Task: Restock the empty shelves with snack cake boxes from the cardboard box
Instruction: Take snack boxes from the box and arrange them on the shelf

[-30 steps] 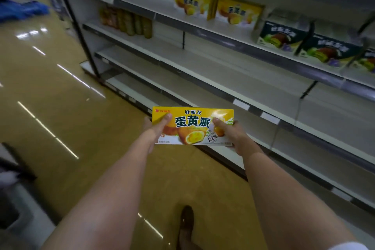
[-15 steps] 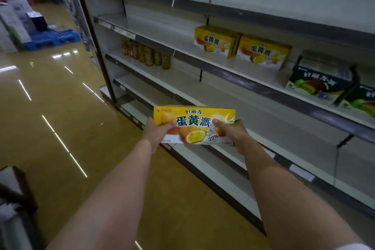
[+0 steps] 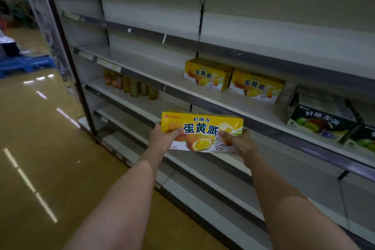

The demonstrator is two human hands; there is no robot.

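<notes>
Held box: a yellow snack cake box [image 3: 203, 131] is up in front of the shelves, printed face toward the camera, long side level; it touches no shelf
Left hand: the left hand [image 3: 162, 140] grips the box's left end; thumb across the front, other fingers hidden behind the box; clamped on it
Right hand: the right hand [image 3: 238, 144] grips the right end the same way; thumb on the front near the "22%" mark; fingers closed on the box
Stocked shelf: a middle shelf [image 3: 176, 85] carries two more yellow boxes [image 3: 208, 74] side by side, just touching; right of them, past a divider, sit dark boxes with green cakes printed on them [image 3: 320, 123]
Lower left: a row of small jars [image 3: 129, 86] stands on the shelf beneath; labels too blurred to read
Floor: glossy tan floor [image 3: 40, 148] on the left; a blue pallet [image 3: 24, 65] lies far back along the aisle
</notes>
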